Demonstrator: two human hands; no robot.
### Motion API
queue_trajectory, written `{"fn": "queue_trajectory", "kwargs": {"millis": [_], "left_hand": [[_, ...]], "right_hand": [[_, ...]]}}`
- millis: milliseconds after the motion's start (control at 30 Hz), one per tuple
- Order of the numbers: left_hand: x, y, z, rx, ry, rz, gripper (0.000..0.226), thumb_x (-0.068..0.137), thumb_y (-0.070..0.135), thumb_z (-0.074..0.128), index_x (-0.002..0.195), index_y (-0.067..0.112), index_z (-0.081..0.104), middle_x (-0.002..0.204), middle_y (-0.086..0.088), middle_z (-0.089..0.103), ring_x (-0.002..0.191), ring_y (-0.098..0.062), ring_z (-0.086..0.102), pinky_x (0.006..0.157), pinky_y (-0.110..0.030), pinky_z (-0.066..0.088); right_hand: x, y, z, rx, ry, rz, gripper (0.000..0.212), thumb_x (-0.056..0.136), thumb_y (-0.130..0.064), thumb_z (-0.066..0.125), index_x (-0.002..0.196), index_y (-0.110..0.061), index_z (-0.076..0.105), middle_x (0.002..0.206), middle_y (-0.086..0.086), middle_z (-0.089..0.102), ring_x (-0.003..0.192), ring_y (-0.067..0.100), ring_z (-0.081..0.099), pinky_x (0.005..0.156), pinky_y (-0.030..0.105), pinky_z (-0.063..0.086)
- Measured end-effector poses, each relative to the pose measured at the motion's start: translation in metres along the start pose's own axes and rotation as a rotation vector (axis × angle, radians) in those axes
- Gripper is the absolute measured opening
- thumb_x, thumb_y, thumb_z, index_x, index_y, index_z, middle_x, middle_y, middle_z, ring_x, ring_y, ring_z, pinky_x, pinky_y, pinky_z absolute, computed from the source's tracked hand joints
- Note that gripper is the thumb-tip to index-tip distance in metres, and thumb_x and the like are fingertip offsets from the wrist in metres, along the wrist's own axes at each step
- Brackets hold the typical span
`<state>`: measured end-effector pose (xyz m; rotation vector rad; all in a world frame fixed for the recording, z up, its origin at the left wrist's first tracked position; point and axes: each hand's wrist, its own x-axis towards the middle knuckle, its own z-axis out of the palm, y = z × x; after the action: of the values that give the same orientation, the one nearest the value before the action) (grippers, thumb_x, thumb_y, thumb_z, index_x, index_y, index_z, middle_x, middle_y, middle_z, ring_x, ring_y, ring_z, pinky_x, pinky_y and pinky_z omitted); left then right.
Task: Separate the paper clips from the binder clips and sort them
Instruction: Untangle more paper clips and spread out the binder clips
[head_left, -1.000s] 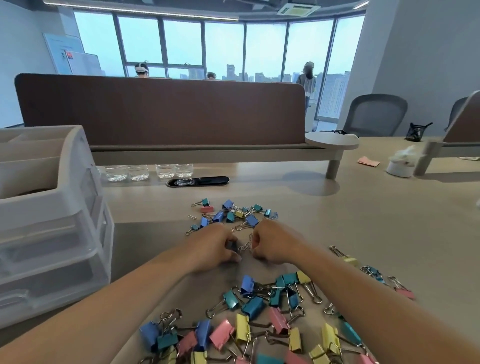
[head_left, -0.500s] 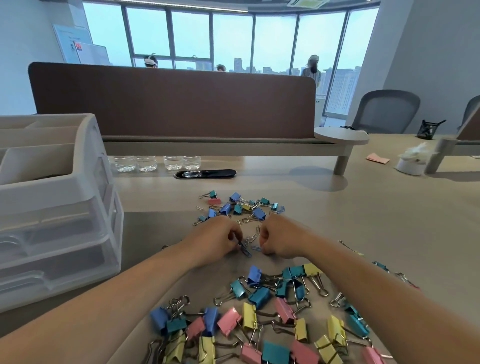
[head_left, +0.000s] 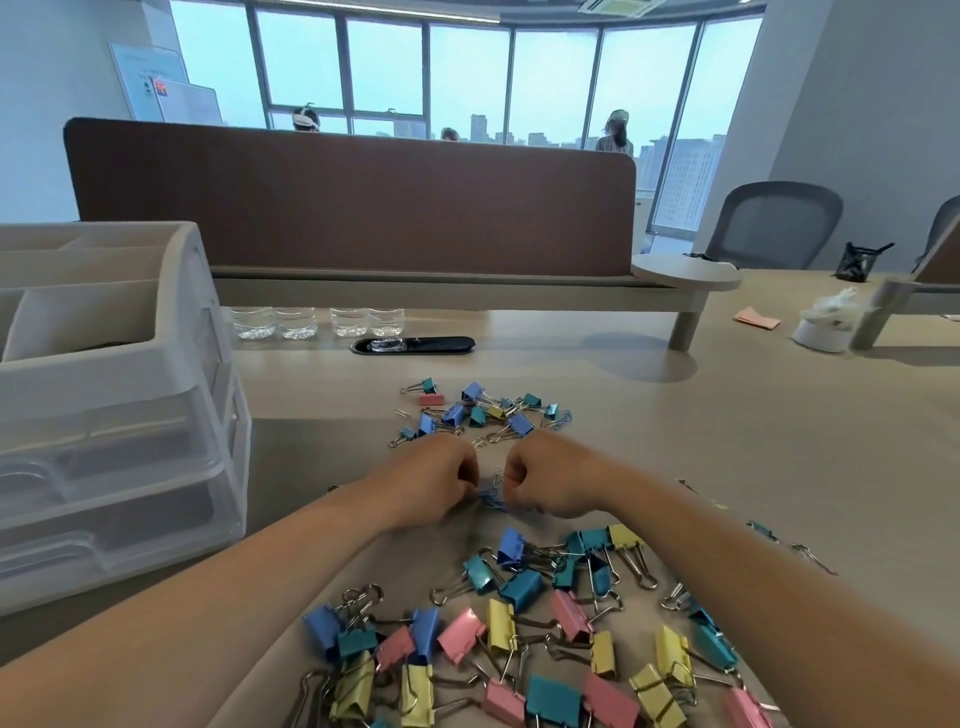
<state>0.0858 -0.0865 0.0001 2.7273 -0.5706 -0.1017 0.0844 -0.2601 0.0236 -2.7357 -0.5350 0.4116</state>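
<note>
A small tangle of paper clips (head_left: 493, 493), blue and silver, sits low between the two fists, at or just above the counter (head_left: 727, 441), in the gap between the two heaps. A second ago only a bit of silver wire shows there. Half a second ago a short linked string hangs between the fists with a blue clip at its foot. Now the blue clips lie lowest, just beside the left hand (head_left: 436, 483), and a silver loop stands above them towards the right hand (head_left: 545, 480). The hands themselves have hardly shifted. They stay close together with fingers curled inward, and each grip is closed to a pinch on one end of the tangle. The fingertips are hidden behind the knuckles.

I judge that the clips are linked and are being worked apart, and that none has come free yet.

The small binder clips (head_left: 478, 413) beyond the hands look unchanged, with a loose paper clip (head_left: 401, 413) at their left edge. The large binder clips (head_left: 519, 639) near the body also lie as before. The drawers (head_left: 119, 441) at the left have not been touched, so the sorting proper is still mostly ahead.
</note>
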Motion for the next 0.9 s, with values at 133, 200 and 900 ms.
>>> {"fn": "queue_trajectory", "kwargs": {"millis": [133, 200, 900], "left_hand": [[-0.004, 0.002, -0.002, 0.002, -0.007, 0.002, 0.006, 0.092, 0.02, 0.061, 0.091, 0.026, 0.063, 0.091, 0.011, 0.058, 0.088, -0.009, 0.056, 0.072, -0.022, 0.043], [-0.006, 0.003, -0.003, -0.003, -0.013, -0.005, 0.006, 0.092, 0.019, 0.06, 0.094, 0.024, 0.064, 0.093, 0.01, 0.059, 0.089, -0.01, 0.056, 0.074, -0.023, 0.045], [-0.018, 0.007, -0.007, 0.038, -0.035, 0.014, 0.018, 0.092, 0.012, 0.053, 0.099, 0.021, 0.067, 0.098, 0.003, 0.064, 0.088, -0.013, 0.057, 0.075, -0.026, 0.047]], "right_hand": [[0.002, -0.003, 0.003, -0.001, 0.007, 0.021, 0.021, 0.087, -0.013, 0.07, 0.097, 0.005, 0.07, 0.1, 0.016, 0.072, 0.074, 0.014, 0.057, 0.077, 0.028, 0.05], [0.001, -0.005, 0.002, 0.003, 0.006, 0.021, 0.017, 0.086, -0.015, 0.072, 0.092, 0.0, 0.069, 0.097, 0.013, 0.071, 0.071, 0.012, 0.056, 0.071, 0.026, 0.048], [0.004, -0.012, 0.009, -0.086, 0.092, 0.036, 0.028, 0.085, -0.01, 0.068, 0.067, -0.027, 0.056, 0.08, -0.008, 0.06, 0.083, 0.015, 0.059, 0.081, 0.032, 0.052]]}}
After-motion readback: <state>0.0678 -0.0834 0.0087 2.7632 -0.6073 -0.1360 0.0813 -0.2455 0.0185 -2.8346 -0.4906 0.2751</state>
